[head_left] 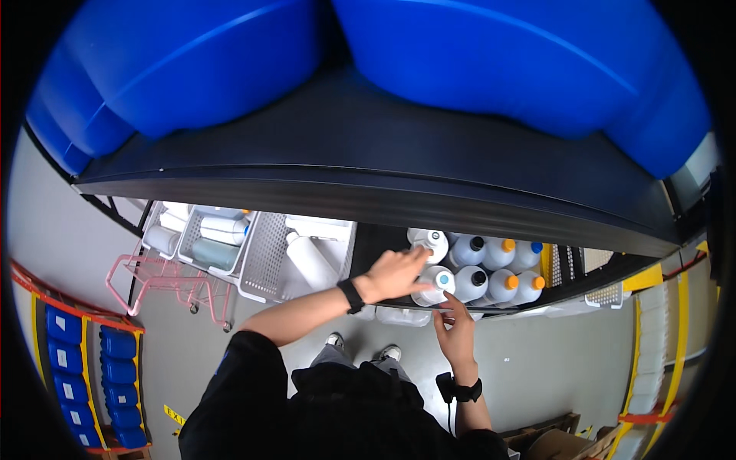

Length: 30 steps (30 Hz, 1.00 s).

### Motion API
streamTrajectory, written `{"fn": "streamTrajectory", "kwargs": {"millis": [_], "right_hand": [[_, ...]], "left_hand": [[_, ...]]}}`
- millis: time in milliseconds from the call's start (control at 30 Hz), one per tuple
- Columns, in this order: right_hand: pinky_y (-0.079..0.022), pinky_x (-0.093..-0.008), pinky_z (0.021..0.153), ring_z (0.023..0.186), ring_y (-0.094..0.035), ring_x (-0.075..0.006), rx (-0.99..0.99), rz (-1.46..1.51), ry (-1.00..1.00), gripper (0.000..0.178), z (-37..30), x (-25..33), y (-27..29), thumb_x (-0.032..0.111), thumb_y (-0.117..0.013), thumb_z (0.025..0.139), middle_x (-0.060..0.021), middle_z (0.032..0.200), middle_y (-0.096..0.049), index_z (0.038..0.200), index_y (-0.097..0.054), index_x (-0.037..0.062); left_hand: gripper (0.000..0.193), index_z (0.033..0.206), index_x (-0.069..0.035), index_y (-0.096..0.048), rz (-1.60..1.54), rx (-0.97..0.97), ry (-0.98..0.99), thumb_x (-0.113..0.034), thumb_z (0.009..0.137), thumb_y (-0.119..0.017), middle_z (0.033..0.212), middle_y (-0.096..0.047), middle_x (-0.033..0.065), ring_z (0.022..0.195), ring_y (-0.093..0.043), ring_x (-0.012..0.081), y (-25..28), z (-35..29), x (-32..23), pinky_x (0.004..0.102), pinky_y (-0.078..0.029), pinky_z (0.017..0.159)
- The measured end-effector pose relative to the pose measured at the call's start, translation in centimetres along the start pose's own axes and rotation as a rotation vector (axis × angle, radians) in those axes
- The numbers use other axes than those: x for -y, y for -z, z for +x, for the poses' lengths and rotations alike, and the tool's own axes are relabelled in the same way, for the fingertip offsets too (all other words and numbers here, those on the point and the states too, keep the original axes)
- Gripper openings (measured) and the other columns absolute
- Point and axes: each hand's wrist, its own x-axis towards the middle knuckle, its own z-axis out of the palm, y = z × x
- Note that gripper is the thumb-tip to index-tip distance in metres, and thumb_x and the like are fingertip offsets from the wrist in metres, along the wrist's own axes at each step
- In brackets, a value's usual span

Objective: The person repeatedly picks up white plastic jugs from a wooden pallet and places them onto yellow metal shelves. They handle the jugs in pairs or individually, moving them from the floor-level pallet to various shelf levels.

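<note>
Two white bottles with white tops stand one behind the other on a black shelf: the front bottle [437,288] and the rear bottle [435,247]. My left hand [392,274] reaches in from their left with fingers stretched out, its fingertips against the side of the rear bottle and its thumb side by the front one. At the shelf's front edge, my right hand [458,330] has its fingers apart and slightly bent, with a fingertip at the near side of the front bottle. Neither hand is wrapped round a bottle. Whether the right fingertip actually presses on it, I cannot tell.
Several pale bottles [502,285] with black, orange and blue caps crowd the right. Leftward are a white perforated basket [264,257] with white bottles, a smaller bottle-filled basket [186,251], and a pink cart [153,277]. Overhead, a dark shelf [368,146] carries large blue containers [491,61].
</note>
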Motion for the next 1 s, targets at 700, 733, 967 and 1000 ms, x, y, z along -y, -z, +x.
{"fn": "streamTrajectory", "kwargs": {"millis": [700, 733, 967, 1000], "right_hand": [[-0.060, -0.0342, 0.075, 0.088, -0.072, -0.0261, 0.030, -0.062, 0.056, 0.048, 0.5, 8.9, -10.8, 0.005, -0.072, 0.089, -0.0164, 0.103, -0.068, 0.134, -0.057, 0.0026], [-0.060, -0.0343, 0.075, 0.088, -0.072, -0.0265, 0.020, -0.082, 0.091, 0.048, 0.8, 9.3, -11.0, 0.005, -0.072, 0.089, -0.0162, 0.103, -0.068, 0.134, -0.057, 0.0028], [-0.046, -0.0442, 0.104, 0.126, -0.054, -0.0363, -0.022, -0.211, 0.380, 0.079, 6.6, 15.9, -11.9, 0.033, -0.086, 0.079, -0.0200, 0.134, -0.056, 0.141, -0.051, -0.0007], [-0.044, -0.0454, 0.106, 0.128, -0.052, -0.0381, -0.012, -0.213, 0.420, 0.082, 7.8, 16.2, -11.9, 0.035, -0.087, 0.078, -0.0207, 0.136, -0.055, 0.142, -0.050, -0.0007]], "left_hand": [[0.032, 0.114, 0.000, -0.068, 0.718, -0.217, 0.064, -0.019, 0.089, -0.061, 0.111, -0.069, 0.0170, 0.105, -0.065, 0.0356, 4.1, -12.8, 30.7, 0.0477, -0.053, 0.090], [0.032, 0.114, 0.000, -0.068, 0.787, -0.283, -0.004, -0.019, 0.089, -0.060, 0.111, -0.069, 0.0168, 0.105, -0.065, 0.0354, 5.3, -13.0, 29.7, 0.0475, -0.053, 0.090], [0.039, 0.128, -0.004, -0.064, 1.492, -0.399, -0.189, -0.023, 0.096, -0.052, 0.123, -0.066, 0.0128, 0.111, -0.064, 0.0316, 13.0, -12.9, 22.3, 0.0444, -0.053, 0.094], [0.041, 0.131, -0.006, -0.063, 1.295, -0.300, -0.191, -0.024, 0.096, -0.051, 0.126, -0.065, 0.0119, 0.113, -0.064, 0.0305, 13.7, -12.4, 20.7, 0.0441, -0.053, 0.096]]}}
